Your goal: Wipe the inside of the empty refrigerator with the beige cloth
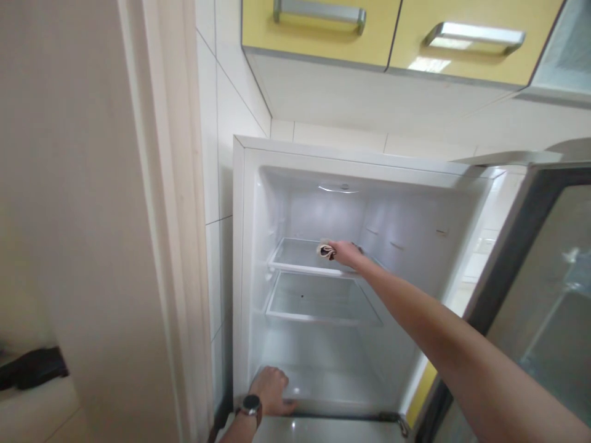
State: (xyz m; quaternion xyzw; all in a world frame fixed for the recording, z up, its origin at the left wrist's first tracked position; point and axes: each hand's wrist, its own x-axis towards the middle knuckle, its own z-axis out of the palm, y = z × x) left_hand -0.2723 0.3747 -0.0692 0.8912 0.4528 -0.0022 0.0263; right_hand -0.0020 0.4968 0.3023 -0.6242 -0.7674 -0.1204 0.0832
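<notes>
An open white fridge (240, 258) stands in front of me, its inside bare. My right hand (347, 252) reaches deep in and is closed on a small bunched cloth (325, 250), which rests on the upper glass shelf (295, 253). A second glass shelf (318, 298) lies just below. My left hand (270, 389), with a dark watch (252, 404) on the wrist, grips the bottom front ledge of the fridge compartment, fingers curled over the edge.
The fridge door (530, 295) stands open at the right. Yellow wall cabinets (323, 31) with metal handles hang above. A tiled wall (221, 184) and a white door frame (161, 215) close in the left side. A dark object (32, 368) lies at far left.
</notes>
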